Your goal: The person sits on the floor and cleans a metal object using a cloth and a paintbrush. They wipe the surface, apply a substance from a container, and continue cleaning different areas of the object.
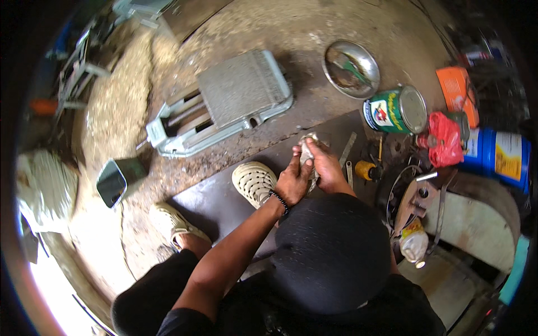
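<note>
My left hand (294, 182), with a dark beaded bracelet at its wrist, is closed on a crumpled whitish rag (307, 150). My right hand (330, 168) grips the same rag from the other side, and the two hands touch. Whether anything is wrapped inside the rag is hidden. Both hands are above a dark flat sheet (224, 196) on the floor, just ahead of my black-clad knee. Beyond them to the left lies a large machine vise (244, 89) with a pale blue-grey body and a flat grey metal plate on top.
At the far right are a metal bowl (367, 59) holding a green-handled tool, a green can (413, 110), a red plastic bag (445, 140) and a blue bucket (479, 152). A flat metal strip (348, 149) and a yellow-orange tool (365, 170) lie right of my hands. A square tube (131, 171) stands left.
</note>
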Demonstrator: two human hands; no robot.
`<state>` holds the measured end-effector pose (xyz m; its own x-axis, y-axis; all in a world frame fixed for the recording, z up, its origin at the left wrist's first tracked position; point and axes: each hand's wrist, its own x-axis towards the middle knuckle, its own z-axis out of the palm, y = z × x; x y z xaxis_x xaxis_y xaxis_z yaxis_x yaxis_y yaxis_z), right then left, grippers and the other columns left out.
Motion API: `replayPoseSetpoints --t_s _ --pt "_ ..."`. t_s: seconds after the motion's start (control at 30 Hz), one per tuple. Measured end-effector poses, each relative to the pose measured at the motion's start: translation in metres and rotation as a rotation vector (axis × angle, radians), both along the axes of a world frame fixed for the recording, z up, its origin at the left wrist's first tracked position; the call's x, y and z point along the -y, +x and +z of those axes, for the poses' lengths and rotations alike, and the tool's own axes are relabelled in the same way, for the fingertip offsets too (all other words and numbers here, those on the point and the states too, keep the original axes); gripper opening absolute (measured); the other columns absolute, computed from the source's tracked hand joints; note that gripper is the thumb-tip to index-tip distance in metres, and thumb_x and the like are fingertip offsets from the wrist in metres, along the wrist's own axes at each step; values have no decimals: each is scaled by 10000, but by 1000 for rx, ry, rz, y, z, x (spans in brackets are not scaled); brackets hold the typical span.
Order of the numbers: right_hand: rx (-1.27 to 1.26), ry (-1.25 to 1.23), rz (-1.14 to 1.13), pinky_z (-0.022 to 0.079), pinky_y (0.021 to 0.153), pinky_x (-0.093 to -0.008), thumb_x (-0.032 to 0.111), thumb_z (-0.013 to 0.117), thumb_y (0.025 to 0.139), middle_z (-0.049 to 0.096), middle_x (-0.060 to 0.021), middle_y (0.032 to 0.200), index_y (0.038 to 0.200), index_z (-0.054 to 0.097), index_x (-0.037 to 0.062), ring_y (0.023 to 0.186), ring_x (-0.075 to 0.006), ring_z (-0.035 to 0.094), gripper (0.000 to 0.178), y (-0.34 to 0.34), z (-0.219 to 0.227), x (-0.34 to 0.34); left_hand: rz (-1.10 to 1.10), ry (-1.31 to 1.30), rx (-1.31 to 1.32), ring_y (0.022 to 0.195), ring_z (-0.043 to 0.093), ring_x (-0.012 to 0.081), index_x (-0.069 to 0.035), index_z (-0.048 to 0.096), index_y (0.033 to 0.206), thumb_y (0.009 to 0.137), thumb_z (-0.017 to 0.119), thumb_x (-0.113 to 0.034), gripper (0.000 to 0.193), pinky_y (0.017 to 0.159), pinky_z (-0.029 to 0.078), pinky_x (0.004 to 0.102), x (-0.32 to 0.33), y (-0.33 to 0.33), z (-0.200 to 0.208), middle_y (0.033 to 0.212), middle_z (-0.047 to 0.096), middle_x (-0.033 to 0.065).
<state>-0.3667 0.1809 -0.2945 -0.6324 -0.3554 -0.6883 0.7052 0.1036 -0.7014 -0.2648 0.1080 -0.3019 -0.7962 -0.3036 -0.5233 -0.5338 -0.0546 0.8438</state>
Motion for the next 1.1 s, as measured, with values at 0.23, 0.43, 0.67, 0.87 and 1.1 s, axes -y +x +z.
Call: replayPoseSetpoints --t_s 0.23,0.43,0.67,0.87,1.1 --pt "-297 49 336 488 713 -287 248 626 942 669 -52 864 1012 640 10 784 -138 625 248 -37 -19 -24 -293 84 68 1061 606 390 42 501 1258 953 410 -613 729 903 461 430 2 -24 -18 1090 630 277" --pt "-474 165 623 473 721 -318 251 646 917 663 -86 843 1000 626 -11 770 -136 565 275 -91 -59 -40 -178 292 293 881 642 215 42 553 1217 972 464 -536 634 780 504 341 -14 -10 -46 1001 653 172" --pt "-613 270 674 467 691 -392 341 578 944 645 -188 819 953 612 -17 721 -265 594 359 -146 -77 -1 133 581 276 858 625 150 -9 494 1275 1028 461 -312 392 716 531 280 -3 2 -72 970 614 83" --pt "-627 259 783 460 670 -402 315 586 926 618 -210 793 933 596 -26 696 -322 581 341 -151 -82 23 139 670 307 807 652 173 -15 504 1264 1017 475 -332 404 689 554 305 12 -2 -79 935 651 116" --pt "-654 358 816 459 668 -418 325 603 912 610 -240 805 913 584 -30 728 -388 603 356 -127 -82 -4 164 809 378 779 660 181 -29 511 1227 1000 502 -371 411 666 565 303 21 -10 -85 933 659 130"
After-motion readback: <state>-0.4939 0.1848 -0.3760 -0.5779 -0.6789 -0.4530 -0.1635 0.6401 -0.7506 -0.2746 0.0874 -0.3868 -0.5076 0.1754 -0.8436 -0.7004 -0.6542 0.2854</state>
